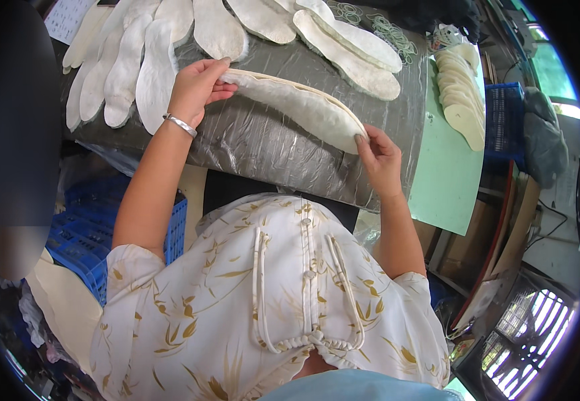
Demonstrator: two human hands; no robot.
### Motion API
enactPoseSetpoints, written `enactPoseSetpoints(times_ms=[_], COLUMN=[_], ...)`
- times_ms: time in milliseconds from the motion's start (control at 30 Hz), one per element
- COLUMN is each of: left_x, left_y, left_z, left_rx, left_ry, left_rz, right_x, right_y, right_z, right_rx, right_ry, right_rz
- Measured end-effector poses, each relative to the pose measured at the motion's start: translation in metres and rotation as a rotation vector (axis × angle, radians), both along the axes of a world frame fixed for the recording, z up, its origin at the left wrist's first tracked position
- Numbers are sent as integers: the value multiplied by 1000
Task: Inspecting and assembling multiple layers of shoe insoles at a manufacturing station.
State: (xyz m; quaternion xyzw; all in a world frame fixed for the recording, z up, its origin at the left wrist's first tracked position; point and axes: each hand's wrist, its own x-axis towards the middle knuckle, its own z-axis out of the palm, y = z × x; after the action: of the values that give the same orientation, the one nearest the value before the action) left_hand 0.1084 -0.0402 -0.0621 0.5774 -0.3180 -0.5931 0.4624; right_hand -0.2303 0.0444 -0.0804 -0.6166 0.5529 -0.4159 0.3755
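So the fleecy white insole (300, 105) is stretched out between both hands, lying flat on the plastic-wrapped grey table (256, 144). It runs on a slant, one tip up at about 10 o'clock and the other down at 4 o'clock. The left hand (196, 90) has the upper tip, fingers curled over the end and pinching it, with a silver bangle (180, 125) on that wrist. The right hand (380, 160) grips the lower tip, thumb and fingertips pressed on the edge right where the insole ends. So the piece sits between the two grips, not inside either palm, with its long middle part resting on the wrap.

Above it, toward 12 o'clock, a fan of more white insoles (136, 60) is spread across the table top, well apart from the held one. Off at 2 o'clock there's a neat stack of smaller cream pieces (462, 93) on a green board (447, 180). Blue crate (83, 234) sits down at 8 o'clock.
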Motion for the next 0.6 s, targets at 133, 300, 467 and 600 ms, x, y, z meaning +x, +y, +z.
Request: enactPoseSetpoints(times_ms=[133,300,467,600], left_x=[4,11,12,1], left_y=[5,13,22,39], left_z=[2,0,-10,0], left_rx=[-61,-175,-336,-577], left_ry=[-10,-160,-320,-438], left_rz=[-146,-353,-392,-403], right_x=[-1,-11,-28,4], right_y=[2,7,8,-4], right_z=[3,-4,1,41], right_rx=[85,103,88,-316], right_ry=[-104,-85,20,341], right_rz=[-9,-38,-54,16])
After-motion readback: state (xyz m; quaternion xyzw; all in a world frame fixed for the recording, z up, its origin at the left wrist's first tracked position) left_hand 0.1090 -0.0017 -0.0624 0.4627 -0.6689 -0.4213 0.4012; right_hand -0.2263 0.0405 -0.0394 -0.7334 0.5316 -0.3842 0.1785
